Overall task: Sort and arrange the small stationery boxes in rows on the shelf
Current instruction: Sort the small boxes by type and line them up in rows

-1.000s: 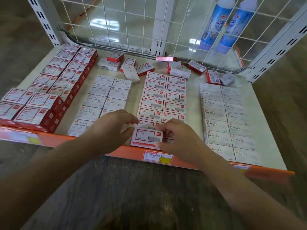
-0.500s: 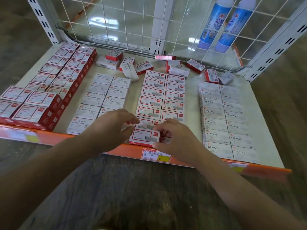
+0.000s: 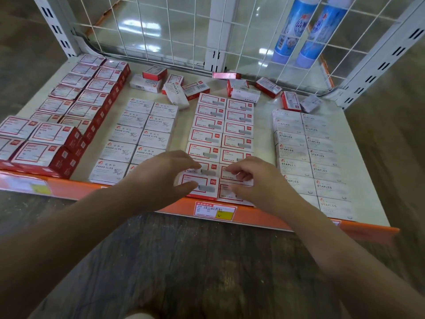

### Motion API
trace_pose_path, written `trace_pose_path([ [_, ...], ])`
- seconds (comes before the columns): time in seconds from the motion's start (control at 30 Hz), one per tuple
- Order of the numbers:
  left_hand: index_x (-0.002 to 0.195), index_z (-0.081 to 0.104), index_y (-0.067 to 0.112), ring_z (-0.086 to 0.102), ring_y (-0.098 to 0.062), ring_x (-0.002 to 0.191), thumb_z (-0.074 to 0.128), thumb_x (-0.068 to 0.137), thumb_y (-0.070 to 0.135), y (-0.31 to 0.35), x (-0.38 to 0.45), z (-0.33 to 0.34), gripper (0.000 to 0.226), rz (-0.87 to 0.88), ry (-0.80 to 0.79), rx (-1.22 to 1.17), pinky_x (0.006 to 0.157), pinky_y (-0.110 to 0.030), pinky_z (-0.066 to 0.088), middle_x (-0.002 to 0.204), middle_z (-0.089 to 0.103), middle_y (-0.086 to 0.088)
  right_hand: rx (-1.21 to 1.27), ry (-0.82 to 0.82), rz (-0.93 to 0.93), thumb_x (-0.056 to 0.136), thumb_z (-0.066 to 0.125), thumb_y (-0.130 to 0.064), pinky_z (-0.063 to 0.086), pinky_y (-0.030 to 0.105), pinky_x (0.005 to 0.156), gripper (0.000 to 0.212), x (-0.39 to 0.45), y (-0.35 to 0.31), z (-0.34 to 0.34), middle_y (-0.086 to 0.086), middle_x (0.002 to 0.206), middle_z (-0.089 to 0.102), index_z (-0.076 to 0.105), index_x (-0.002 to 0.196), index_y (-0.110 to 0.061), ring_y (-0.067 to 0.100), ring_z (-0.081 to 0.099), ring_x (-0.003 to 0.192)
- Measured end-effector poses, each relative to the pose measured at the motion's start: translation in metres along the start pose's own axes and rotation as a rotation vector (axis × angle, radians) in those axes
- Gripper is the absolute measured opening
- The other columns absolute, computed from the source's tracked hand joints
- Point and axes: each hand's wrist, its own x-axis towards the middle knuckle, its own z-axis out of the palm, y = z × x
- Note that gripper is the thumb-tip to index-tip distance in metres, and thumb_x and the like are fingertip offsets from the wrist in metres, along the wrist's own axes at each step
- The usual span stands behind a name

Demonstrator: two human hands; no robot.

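Hands [image 3: 161, 174] [image 3: 257, 180] low over shelf [image 3: 264, 125] front, curled fingertips pinching red-framed boxes [image 3: 202, 185] [image 3: 232, 174].

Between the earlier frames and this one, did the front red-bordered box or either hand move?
The front red-bordered white staple box went from skewed to square with its column. The left hand still pinches it, and the right hand keeps resting on the neighbouring box. The loose boxes at the back have not moved.

Two hands [image 3: 161, 176] over shelf [image 3: 264, 139]; two blue bottles [image 3: 291, 28] behind wire grid; white STAPLES boxes [image 3: 292, 153] in two columns, seven rows; PAPER CLIPS boxes [image 3: 119, 151] two columns; one price label [image 3: 215, 210] on front rail
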Motion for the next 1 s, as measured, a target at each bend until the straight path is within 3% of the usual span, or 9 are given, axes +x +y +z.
trace_pose_path([
  [0.1, 0.133, 0.047, 0.032, 0.043, -0.006, 0.119, 0.061, 0.084, 0.042, 0.006, 0.004, 0.003, 0.051, 0.057, -0.062, 0.051, 0.091, -0.020, 0.037, 0.132, 0.048, 0.015, -0.050, 0.008, 0.021, 0.087, 0.062, -0.023, 0.039, 0.017, 0.092, 0.042, -0.001, 0.002, 0.002, -0.007, 0.128, 0.049, 0.052, 0.128, -0.022, 0.004, 0.046, 0.105],
  [0.23, 0.136, 0.042, 0.034, 0.039, -0.008, 0.123, 0.062, 0.084, 0.041, 0.008, 0.010, 0.008, 0.056, 0.062, -0.115, 0.097, 0.098, -0.026, 0.037, 0.134, 0.045, 0.014, -0.086, -0.013, 0.032, 0.088, 0.062, -0.021, 0.038, 0.024, 0.102, 0.046, -0.004, 0.004, 0.006, -0.008, 0.133, 0.043, 0.050, 0.132, -0.021, 0.010, 0.041, 0.123],
  [0.77, 0.134, 0.045, 0.035, 0.043, -0.006, 0.115, 0.062, 0.085, 0.035, 0.001, 0.013, 0.012, 0.052, 0.088, -0.101, 0.049, 0.091, -0.021, 0.038, 0.129, 0.048, 0.014, -0.088, -0.018, 0.023, 0.087, 0.063, -0.021, 0.039, 0.024, 0.101, 0.045, -0.003, 0.007, 0.006, -0.009, 0.131, 0.043, 0.052, 0.130, -0.020, 0.010, 0.039, 0.123],
  [1.0, 0.134, 0.045, 0.035, 0.042, -0.007, 0.117, 0.062, 0.085, 0.036, 0.002, 0.013, 0.013, 0.053, 0.079, -0.107, 0.059, 0.095, -0.024, 0.038, 0.130, 0.047, 0.014, -0.085, -0.016, 0.030, 0.087, 0.064, -0.021, 0.039, 0.025, 0.102, 0.045, -0.003, 0.007, 0.006, -0.009, 0.132, 0.042, 0.052, 0.130, -0.021, 0.010, 0.039, 0.124],
])
